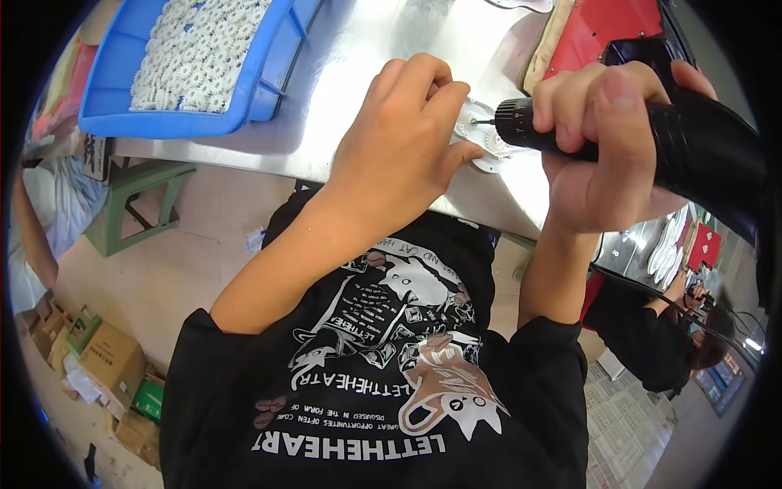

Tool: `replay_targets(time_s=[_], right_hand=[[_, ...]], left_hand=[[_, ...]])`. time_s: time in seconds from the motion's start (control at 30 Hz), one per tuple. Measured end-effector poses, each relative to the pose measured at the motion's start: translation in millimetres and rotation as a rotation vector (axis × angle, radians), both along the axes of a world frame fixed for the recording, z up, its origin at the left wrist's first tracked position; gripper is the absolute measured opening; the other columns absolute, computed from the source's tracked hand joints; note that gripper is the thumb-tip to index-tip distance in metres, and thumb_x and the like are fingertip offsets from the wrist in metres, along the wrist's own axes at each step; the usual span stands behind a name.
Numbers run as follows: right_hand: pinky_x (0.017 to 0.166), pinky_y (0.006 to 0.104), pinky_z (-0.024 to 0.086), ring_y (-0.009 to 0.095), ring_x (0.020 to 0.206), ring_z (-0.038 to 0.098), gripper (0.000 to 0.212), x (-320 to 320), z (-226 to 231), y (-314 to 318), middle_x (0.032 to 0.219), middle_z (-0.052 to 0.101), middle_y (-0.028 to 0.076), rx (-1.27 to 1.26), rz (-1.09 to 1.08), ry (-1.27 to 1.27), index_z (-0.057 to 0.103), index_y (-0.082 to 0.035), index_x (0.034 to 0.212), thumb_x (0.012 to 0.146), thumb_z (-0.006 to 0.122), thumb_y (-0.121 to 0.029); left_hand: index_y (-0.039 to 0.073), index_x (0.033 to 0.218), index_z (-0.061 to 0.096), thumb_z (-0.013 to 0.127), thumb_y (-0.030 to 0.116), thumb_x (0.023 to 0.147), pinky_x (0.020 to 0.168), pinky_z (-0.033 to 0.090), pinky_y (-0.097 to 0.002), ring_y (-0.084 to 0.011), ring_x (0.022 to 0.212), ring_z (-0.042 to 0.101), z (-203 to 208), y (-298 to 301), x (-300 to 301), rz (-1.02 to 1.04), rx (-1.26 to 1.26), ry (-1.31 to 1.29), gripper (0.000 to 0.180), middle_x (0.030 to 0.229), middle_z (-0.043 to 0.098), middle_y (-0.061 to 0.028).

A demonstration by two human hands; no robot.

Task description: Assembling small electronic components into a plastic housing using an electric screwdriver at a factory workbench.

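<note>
My right hand (607, 147) is wrapped round a black electric screwdriver (692, 143), held almost level. The thin bit points left, and its tip reaches a white plastic gear housing (491, 140) on the metal table. Small gears show inside the housing. My left hand (399, 134) grips the housing's left side, thumb at its near edge and fingers bent over the far side. That hand hides part of the housing. Whether the bit sits in a screw is too small to tell.
A blue bin (175, 124) full of small white gears stands at the table's (305, 122) left. A red surface (599, 41) lies beyond the screwdriver. Another person (652, 342) works at the right. A green stool (134, 204) and cardboard boxes (110, 359) are at the left.
</note>
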State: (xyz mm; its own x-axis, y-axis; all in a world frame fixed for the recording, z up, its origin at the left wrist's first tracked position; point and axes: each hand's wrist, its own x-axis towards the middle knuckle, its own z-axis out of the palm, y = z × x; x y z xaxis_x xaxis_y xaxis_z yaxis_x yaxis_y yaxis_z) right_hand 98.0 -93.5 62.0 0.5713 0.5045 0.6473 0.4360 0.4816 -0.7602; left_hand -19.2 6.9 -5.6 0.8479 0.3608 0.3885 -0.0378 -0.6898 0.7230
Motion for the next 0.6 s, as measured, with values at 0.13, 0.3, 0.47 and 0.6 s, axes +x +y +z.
replay_targets(time_s=[0.13,0.3,0.47,0.6], right_hand=[[0.05,0.0361,0.047,0.014,0.048,0.045,0.039,-1,1,3,0.065,0.043,0.006,0.0,0.017,0.026,0.039,-0.001,0.127,0.092,0.054,0.001],[0.051,0.0346,0.045,0.013,0.052,0.041,0.044,7,4,-5,0.068,0.041,0.003,-0.137,0.057,0.053,0.043,-0.012,0.135,0.093,0.049,-0.001],[0.053,0.0339,0.044,0.013,0.053,0.041,0.046,21,1,-8,0.071,0.042,0.003,-0.2,0.219,0.002,0.044,-0.016,0.137,0.094,0.049,-0.001],[0.054,0.0334,0.044,0.013,0.053,0.042,0.046,31,-6,-11,0.074,0.044,0.002,-0.224,0.415,-0.064,0.045,-0.019,0.137,0.094,0.05,-0.001]], left_hand=[[0.0,0.112,0.066,0.089,0.01,0.067,0.085,0.049,-0.0406,-0.0321,0.099,0.058,-1,0,-1,0.002,-0.015,0.004,0.052,0.11,0.059,-0.012],[0.001,0.112,0.065,0.089,0.01,0.067,0.086,0.05,-0.0404,-0.0314,0.099,0.058,-5,1,0,0.002,-0.015,-0.038,0.052,0.111,0.059,-0.011],[0.001,0.111,0.065,0.088,0.009,0.065,0.086,0.05,-0.0405,-0.0307,0.1,0.058,-4,0,-3,-0.001,-0.026,0.013,0.053,0.111,0.058,-0.0108],[0.002,0.108,0.065,0.088,0.01,0.064,0.086,0.049,-0.0402,-0.03,0.101,0.057,-3,0,-1,0.014,-0.034,0.044,0.051,0.109,0.058,-0.0103]])
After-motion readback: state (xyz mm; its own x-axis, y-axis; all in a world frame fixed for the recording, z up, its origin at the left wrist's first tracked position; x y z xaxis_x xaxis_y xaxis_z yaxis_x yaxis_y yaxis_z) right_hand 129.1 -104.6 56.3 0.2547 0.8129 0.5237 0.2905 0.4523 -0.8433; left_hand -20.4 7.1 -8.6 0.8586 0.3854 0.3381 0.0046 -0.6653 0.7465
